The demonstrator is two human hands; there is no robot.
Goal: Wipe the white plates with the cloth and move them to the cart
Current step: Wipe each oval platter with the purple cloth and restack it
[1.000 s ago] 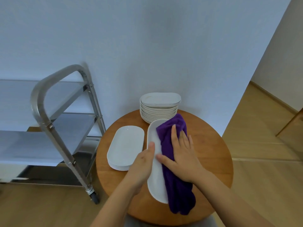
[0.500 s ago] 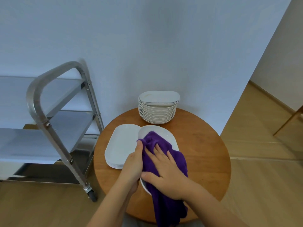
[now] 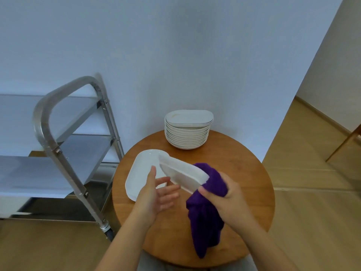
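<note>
Above the table (image 3: pixel 244 173), you are now turning the plate (image 3: pixel 181 174) over instead of wiping its top face.
Your right hand (image 3: pixel 224 192) is pinching its end through the purple cloth (image 3: pixel 205 216); your left hand (image 3: pixel 156 194) is loosening, fingers spread. The cart (image 3: pixel 64 153) is waiting.

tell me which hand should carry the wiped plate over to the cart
Left, probably. The left hand is open beside the tilted white plate and nearer the steel cart. The right hand grips the purple cloth at the plate's far end.
</note>
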